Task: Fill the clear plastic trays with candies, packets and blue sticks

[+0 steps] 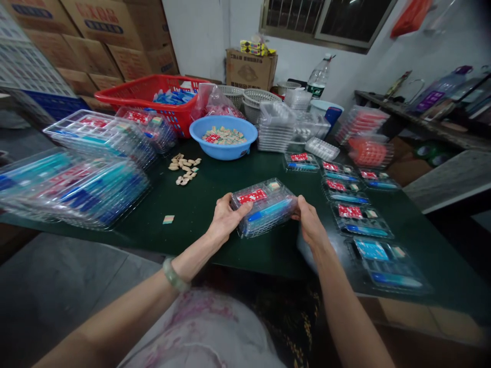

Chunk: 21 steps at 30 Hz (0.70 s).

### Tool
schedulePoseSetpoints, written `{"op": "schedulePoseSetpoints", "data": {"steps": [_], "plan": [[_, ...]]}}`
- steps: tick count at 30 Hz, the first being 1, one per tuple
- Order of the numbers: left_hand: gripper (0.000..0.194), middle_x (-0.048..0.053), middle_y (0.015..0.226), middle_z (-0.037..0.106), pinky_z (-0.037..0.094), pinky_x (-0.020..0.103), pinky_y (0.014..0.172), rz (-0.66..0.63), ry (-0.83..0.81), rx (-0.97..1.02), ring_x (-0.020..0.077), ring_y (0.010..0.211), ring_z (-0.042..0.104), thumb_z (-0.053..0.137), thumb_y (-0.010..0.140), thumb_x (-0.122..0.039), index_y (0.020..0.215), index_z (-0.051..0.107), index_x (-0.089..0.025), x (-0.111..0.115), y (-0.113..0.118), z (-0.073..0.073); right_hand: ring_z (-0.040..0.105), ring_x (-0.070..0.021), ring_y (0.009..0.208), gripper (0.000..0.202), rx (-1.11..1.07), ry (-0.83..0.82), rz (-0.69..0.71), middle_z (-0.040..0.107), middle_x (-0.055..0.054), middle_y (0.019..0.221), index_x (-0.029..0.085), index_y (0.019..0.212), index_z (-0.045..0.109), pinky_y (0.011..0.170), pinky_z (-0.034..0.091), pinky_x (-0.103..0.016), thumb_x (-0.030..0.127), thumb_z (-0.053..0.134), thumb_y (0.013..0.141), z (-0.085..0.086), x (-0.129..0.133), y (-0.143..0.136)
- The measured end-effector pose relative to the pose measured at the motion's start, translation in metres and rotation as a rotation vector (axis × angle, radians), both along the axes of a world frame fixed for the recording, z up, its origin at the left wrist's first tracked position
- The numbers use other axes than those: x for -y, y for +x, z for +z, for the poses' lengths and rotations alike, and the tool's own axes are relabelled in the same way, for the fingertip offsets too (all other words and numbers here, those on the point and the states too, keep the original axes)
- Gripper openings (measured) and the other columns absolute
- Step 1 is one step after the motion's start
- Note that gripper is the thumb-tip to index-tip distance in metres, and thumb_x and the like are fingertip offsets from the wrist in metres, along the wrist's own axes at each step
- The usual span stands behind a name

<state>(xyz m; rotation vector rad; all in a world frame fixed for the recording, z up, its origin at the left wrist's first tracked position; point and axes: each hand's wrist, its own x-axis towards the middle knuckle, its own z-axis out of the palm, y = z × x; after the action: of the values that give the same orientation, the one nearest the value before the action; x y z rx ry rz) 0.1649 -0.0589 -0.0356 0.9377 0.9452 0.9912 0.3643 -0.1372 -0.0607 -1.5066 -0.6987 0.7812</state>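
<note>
Between my two hands is a stack of clear plastic trays (264,207), held just above the dark green table. Its top tray shows a red patterned piece, a small pale block and a blue pen-like stick in separate compartments. My left hand (226,217) grips the left end, thumb on top. The right end is in my right hand (310,220), its fingers closed on the edge. To the right lie several single filled trays (362,221), the nearest with a light blue patterned piece (371,249). A small striped block (168,219) lies on the table left of my hands.
Stacks of filled trays (95,191) crowd the left. Small wooden pieces (184,167) lie loose before a blue basin (223,151). Behind stand a red basket (138,94), empty clear trays (273,130) and a water bottle (319,76). Red-filled packs (370,152) stand at the right back.
</note>
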Motion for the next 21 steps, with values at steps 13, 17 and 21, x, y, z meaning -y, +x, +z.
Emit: {"op": "schedulePoseSetpoints", "data": {"steps": [13, 17, 21], "plan": [[0.061, 0.007, 0.089, 0.063, 0.046, 0.030, 0.071, -0.232, 0.157, -0.285, 0.0224, 0.082, 0.058, 0.081, 0.047, -0.026, 0.102, 0.057, -0.016, -0.025, -0.012, 0.015, 0.056, -0.0247, 0.097, 0.048, -0.009, -0.142, -0.024, 0.063, -0.006, 0.105, 0.023, 0.105, 0.062, 0.067, 0.043, -0.030, 0.057, 0.052, 0.072, -0.002, 0.016, -0.002], [0.054, 0.007, 0.081, 0.064, 0.047, 0.034, 0.070, -0.268, 0.177, -0.332, 0.0246, 0.078, 0.059, 0.078, 0.049, -0.031, 0.097, 0.060, -0.013, -0.026, -0.018, 0.018, 0.056, -0.0265, 0.102, 0.058, -0.079, -0.135, -0.001, 0.061, -0.006, 0.111, 0.024, 0.113, 0.058, 0.074, 0.046, -0.035, 0.062, 0.051, 0.070, -0.005, 0.005, -0.002], [0.061, 0.008, 0.094, 0.063, 0.046, 0.034, 0.077, -0.216, 0.198, -0.353, 0.0272, 0.091, 0.057, 0.075, 0.052, -0.037, 0.108, 0.057, -0.017, -0.017, -0.031, 0.016, 0.054, -0.0275, 0.106, 0.059, -0.051, -0.178, 0.044, 0.062, -0.005, 0.109, 0.028, 0.107, 0.063, 0.085, 0.046, -0.040, 0.067, 0.050, 0.065, -0.007, 0.003, -0.013]]}}
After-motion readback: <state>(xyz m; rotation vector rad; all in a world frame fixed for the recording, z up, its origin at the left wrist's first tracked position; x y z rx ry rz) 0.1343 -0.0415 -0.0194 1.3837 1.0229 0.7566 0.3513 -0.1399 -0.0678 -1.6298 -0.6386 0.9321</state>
